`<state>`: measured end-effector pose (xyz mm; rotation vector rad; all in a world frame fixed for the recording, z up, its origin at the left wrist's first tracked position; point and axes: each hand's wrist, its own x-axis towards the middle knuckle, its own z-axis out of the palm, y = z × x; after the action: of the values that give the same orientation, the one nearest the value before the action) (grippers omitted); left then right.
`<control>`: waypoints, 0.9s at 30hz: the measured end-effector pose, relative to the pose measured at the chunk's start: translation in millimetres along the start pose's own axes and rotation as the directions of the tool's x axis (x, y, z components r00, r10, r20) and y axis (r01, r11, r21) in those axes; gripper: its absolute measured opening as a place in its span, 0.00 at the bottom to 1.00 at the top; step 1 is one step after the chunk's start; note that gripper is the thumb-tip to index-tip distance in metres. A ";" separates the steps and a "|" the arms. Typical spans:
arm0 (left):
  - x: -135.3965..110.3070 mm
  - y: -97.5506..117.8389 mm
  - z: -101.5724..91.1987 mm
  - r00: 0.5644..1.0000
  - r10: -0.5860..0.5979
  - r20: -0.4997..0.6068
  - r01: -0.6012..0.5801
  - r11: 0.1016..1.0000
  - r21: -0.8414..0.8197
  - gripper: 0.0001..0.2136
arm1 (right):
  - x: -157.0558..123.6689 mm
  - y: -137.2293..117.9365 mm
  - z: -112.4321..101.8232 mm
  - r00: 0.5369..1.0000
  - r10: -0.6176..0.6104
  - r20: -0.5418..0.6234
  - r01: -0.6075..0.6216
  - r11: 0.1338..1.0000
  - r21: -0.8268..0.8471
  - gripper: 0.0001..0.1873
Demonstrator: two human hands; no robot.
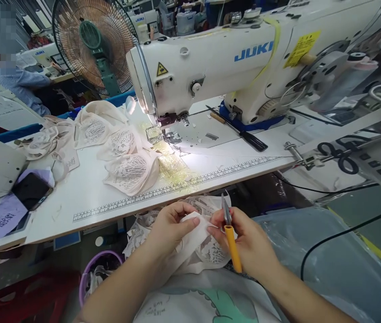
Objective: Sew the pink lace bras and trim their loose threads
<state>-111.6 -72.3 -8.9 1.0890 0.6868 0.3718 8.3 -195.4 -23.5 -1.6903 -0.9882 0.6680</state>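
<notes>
Below the table's front edge, my left hand (170, 226) pinches a cream lace fabric piece (197, 251) that lies over my lap. My right hand (247, 242) is closed round yellow-handled thread snips (230, 233), blades pointing up, and its fingertips also touch the fabric edge. Both hands meet at the same fold of cloth. More lace hangs under them.
A white JUKI sewing machine (217, 58) stands on the white table (86, 188), with a pile of cream lace pieces (123, 157) to its left. A phone (31, 190), black scissors (340, 157), a fan (93, 42), a purple bin (99, 273), and a person's sleeve (22, 83) far left.
</notes>
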 end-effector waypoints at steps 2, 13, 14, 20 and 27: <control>1.2 0.4 -0.5 0.999 0.003 0.046 -0.003 1.000 -0.006 0.11 | 1.8 -1.0 -1.3 1.000 0.001 0.010 -0.001 1.000 -0.023 0.10; 5.0 -4.6 -10.8 0.963 0.264 -0.060 -0.243 0.938 0.246 0.17 | -0.9 5.4 -25.0 0.999 0.033 -0.002 -0.033 0.997 -0.070 0.10; 4.6 -7.3 -10.9 0.955 0.291 -0.056 -0.270 0.931 0.247 0.17 | -1.3 5.2 -25.0 0.998 0.051 -0.020 -0.052 0.997 -0.058 0.10; 6.9 -24.6 -20.1 0.872 0.489 -0.008 -0.454 0.815 0.360 0.19 | 0.8 15.1 -32.3 0.997 0.038 -0.065 -0.040 0.999 -0.021 0.10; -31.6 -53.2 -39.0 0.746 0.635 0.201 -0.457 0.268 0.848 0.33 | 11.6 6.8 -38.5 0.996 -0.064 -0.063 0.062 0.998 -0.028 0.07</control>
<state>-164.0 -87.3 -57.8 2.3661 0.6257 0.7876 47.3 -205.3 -17.2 -1.6857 -1.0051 0.5589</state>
